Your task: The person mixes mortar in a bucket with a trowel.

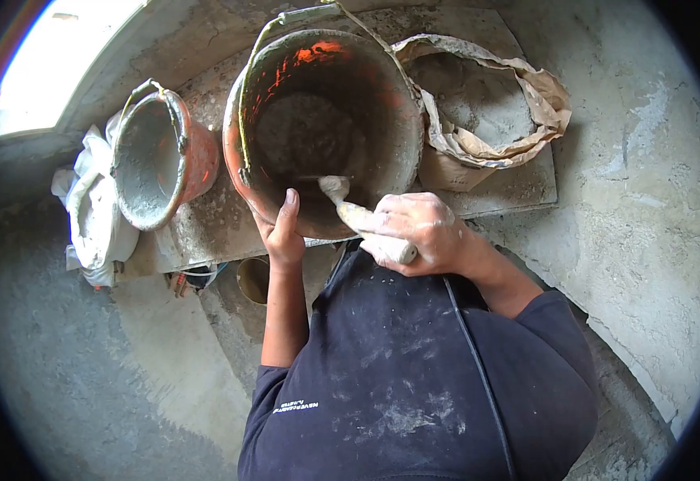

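A large orange bucket (242, 172), crusted with grey, stands in front of me with its opening towards me. Dark grey material (302, 132) lies in its bottom. My left hand (282, 234) grips the near rim, thumb up along the wall and the other fingers hidden on the outside. In my right hand (422, 228), the fingers wrap round the plaster-smeared handle of a trowel (354, 215). Its blade is inside the bucket near the front wall and shows only as a thin edge. The bucket's wire handle (318, 14) rests up at the far side.
Right of the bucket, an open paper sack (554, 100) holds grey powder. To the left are a smaller orange bucket (198, 160) coated in grey and a white sack (97, 228). All stand on a worn board (518, 188). A round container (252, 280) sits below its edge.
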Demonstrator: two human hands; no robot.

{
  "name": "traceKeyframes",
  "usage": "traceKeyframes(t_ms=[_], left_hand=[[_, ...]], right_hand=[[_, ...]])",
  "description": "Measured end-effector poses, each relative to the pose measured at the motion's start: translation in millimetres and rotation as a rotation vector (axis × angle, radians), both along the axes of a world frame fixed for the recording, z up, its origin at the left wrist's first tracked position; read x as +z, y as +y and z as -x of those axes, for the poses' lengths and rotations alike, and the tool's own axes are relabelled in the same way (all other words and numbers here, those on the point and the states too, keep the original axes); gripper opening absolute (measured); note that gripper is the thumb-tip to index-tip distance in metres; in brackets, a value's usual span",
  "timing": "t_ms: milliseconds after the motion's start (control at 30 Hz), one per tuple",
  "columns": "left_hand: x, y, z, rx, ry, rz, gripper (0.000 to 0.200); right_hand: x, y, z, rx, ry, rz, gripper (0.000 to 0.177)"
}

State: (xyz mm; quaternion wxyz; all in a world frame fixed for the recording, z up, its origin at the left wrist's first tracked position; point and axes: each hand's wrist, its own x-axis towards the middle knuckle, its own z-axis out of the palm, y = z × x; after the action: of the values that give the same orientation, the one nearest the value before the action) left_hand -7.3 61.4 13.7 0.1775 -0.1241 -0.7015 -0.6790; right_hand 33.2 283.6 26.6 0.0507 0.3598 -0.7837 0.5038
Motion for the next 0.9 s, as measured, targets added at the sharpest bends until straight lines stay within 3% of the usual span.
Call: traceKeyframes(t_ms=[133,167,300,433,467,600,700,767,833,900], left_hand=[[-29.0,-10.8,-19.4,0.089,-0.167,-0.025,0.101],[-30.6,-10.4,-20.7,0.138,-0.174,-0.004,0.098],[-25.7,-8.3,-30.8,0.170,-0.322,-0.065,0.092],[-21.1,-1.4,-25.5,0.148,-0.270,-0.053,0.092],[-19.3,0.1,-22.6,0.147,-0.233,-0.038,0.093],[-22.3,-5.0,-21.4,0.182,-0.213,0.099,0.096],[-27.1,-9.7,-17.6,0.183,-0.213,0.067,0.099],[-23.6,-9.2,-17.0,0.166,-0.217,0.054,0.100],[-15.6,-2.7,-13.9,0.139,-0.228,0.042,0.100],[-3.7,7.9,-6.6,0.047,-0.017,0.031,0.099]], right_hand=[[-14.7,10.5,13.7,-0.003,-0.199,0.013,0.045],[-24.0,12.8,23.7,-0.032,-0.134,0.085,0.034],[-41.9,26.9,65.3,-0.053,-0.115,0.114,0.031],[-21.4,21.3,86.2,-0.093,0.062,-0.055,0.035],[-18.0,20.3,90.2,-0.137,0.106,-0.026,0.028],[-21.5,23.1,90.4,-0.129,0.134,-0.143,0.029],[-34.1,11.4,56.1,-0.078,0.145,-0.236,0.037],[-17.1,8.9,32.9,-0.019,0.070,-0.187,0.041],[-7.6,7.6,18.6,0.054,-0.032,0.018,0.045],[8.7,6.5,8.2,0.073,-0.046,0.010,0.051]])
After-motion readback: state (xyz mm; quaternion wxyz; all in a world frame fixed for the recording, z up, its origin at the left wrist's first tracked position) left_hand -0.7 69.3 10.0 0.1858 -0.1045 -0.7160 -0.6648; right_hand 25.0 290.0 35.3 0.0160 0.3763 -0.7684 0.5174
